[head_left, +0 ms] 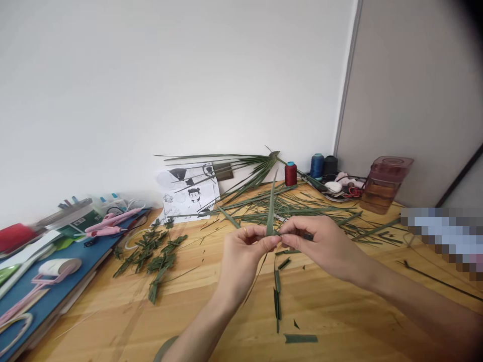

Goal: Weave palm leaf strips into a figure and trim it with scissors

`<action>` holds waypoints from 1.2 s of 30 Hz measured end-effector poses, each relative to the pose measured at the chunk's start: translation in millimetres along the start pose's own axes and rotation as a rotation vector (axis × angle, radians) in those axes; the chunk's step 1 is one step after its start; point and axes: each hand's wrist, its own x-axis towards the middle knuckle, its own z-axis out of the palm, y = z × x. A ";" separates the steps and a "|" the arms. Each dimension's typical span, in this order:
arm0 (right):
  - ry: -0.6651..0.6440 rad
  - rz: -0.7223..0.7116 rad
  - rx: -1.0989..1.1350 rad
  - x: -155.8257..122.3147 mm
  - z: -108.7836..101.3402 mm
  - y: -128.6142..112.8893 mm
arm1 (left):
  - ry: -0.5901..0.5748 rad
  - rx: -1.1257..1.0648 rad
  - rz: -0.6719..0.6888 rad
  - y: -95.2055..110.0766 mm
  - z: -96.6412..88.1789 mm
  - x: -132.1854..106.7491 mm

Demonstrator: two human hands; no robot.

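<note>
Both hands meet above the wooden table, pinching a green palm leaf strip whose pointed end stands upright between them. My left hand grips it between thumb and fingers; a ring shows on one finger. My right hand is closed on the same strip from the other side, fingertips touching those of the left. What the fingertips cover is hidden. A thin dark strand hangs below the left hand. Short cut leaf pieces lie on the table below the hands. Woven leaf pieces rest to the left.
Loose leaf strips are heaped behind the hands. A fan palm leaf leans on the wall near a red thread spool and a printed drawing sheet. A drink container stands at right. Pink glue gun and tools lie at left.
</note>
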 end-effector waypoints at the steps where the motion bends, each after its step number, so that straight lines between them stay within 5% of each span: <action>1: 0.005 -0.016 -0.010 0.1 0.5 -0.1 | 0.021 0.006 0.008 -0.6 0.8 -0.8; 7: 0.066 -0.124 -0.077 -1.1 2.4 -2.3 | 0.111 -0.022 0.046 -5.5 4.0 -1.9; 17: 0.131 -0.172 -0.221 -10.3 -2.6 6.6 | 0.101 -0.081 0.023 -2.9 -2.8 2.5; 22: 0.545 -0.513 -0.705 -10.6 -28.3 19.3 | 0.032 -0.121 -0.111 -0.1 -9.8 8.0; 26: 0.629 -0.595 -1.136 9.6 -44.3 21.9 | -0.093 -0.123 -0.210 2.2 -3.3 1.5; 28: 0.615 -0.570 -1.250 22.7 -49.9 22.5 | -0.158 -0.105 -0.232 3.4 -0.3 -2.4; 31: 0.421 -0.609 -1.328 36.5 -57.0 24.9 | -0.225 -0.099 -0.262 4.7 0.9 -5.8; 36: 0.082 -0.720 -1.046 32.0 -61.8 31.9 | -0.211 -0.089 -0.238 7.8 -3.9 -4.6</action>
